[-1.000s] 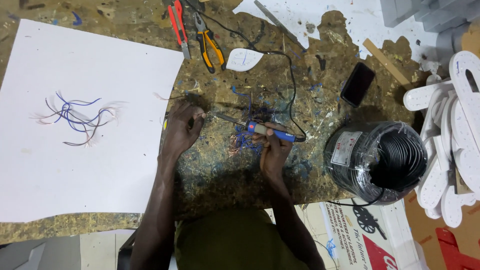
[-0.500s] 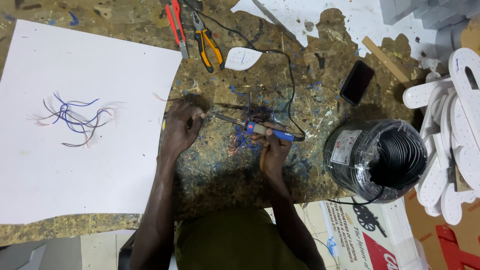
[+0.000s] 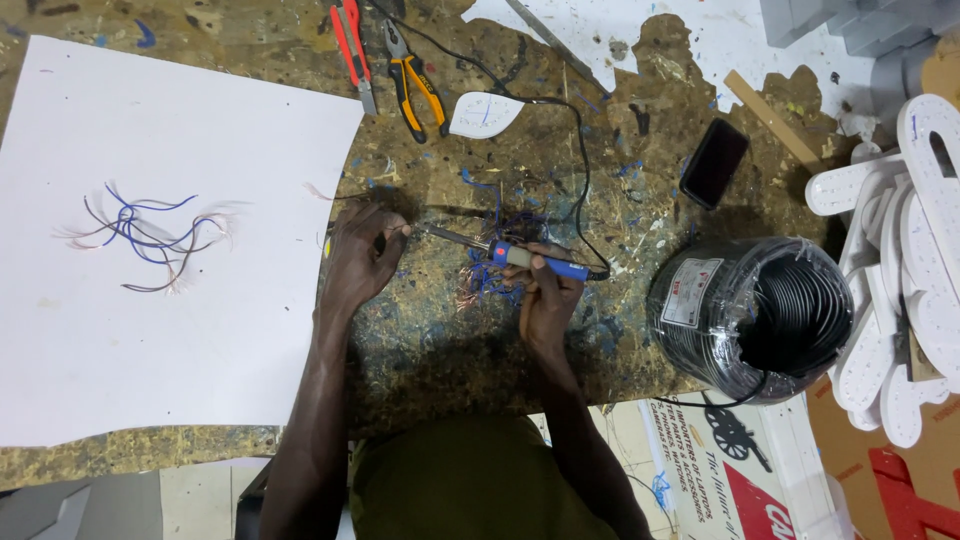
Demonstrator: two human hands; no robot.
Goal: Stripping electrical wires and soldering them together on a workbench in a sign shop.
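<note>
My right hand (image 3: 545,295) grips a blue-handled soldering iron (image 3: 520,258) whose metal tip points left toward my left hand. My left hand (image 3: 362,255) is closed, pinching a thin wire end (image 3: 400,229) right at the iron's tip. Both hands rest on a paint-stained workbench (image 3: 440,340). Under the iron lies a small tangle of blue and copper wire scraps (image 3: 490,285). The iron's black cord (image 3: 575,170) loops away toward the top of the bench.
A white sheet (image 3: 150,350) on the left carries a bundle of stripped blue and grey wires (image 3: 150,235). Red and orange pliers (image 3: 385,60) lie at the top. A black phone (image 3: 714,163), a black cable coil (image 3: 760,315) and white foam cut-outs (image 3: 900,260) sit at right.
</note>
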